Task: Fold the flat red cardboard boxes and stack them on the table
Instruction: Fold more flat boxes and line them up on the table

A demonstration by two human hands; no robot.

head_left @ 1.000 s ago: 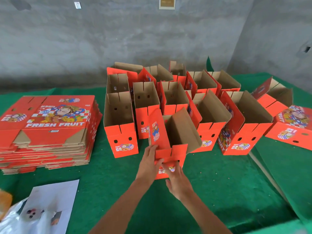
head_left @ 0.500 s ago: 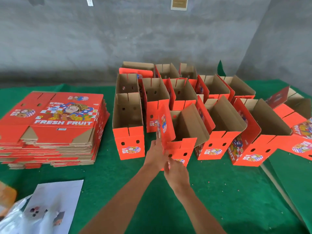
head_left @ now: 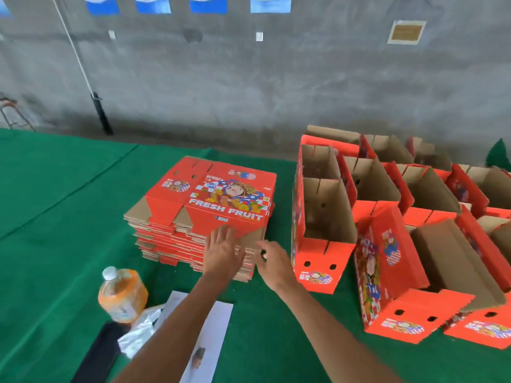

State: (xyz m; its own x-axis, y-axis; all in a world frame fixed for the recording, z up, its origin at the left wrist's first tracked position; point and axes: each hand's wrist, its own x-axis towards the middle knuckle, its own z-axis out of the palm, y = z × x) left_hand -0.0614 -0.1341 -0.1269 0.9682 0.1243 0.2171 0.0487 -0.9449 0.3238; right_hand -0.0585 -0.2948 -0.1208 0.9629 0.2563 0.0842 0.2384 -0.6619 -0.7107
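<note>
A pile of flat red "FRESH FRUIT" boxes lies on the green table, left of centre. My left hand rests with spread fingers on the near edge of the top flat box. My right hand hovers at the pile's near right corner with its fingers loosely bent and nothing in them. Several folded red boxes stand open at the right. The nearest folded box stands at the front with no hand on it.
An orange drink bottle stands near my left forearm. Beside it lie crumpled plastic, a white printed sheet and a dark flat object. A grey concrete wall runs behind the table.
Both hands let go of the folded box, which now stands at the front of the group. They moved left to the flat pile, and my view swung left with them.
</note>
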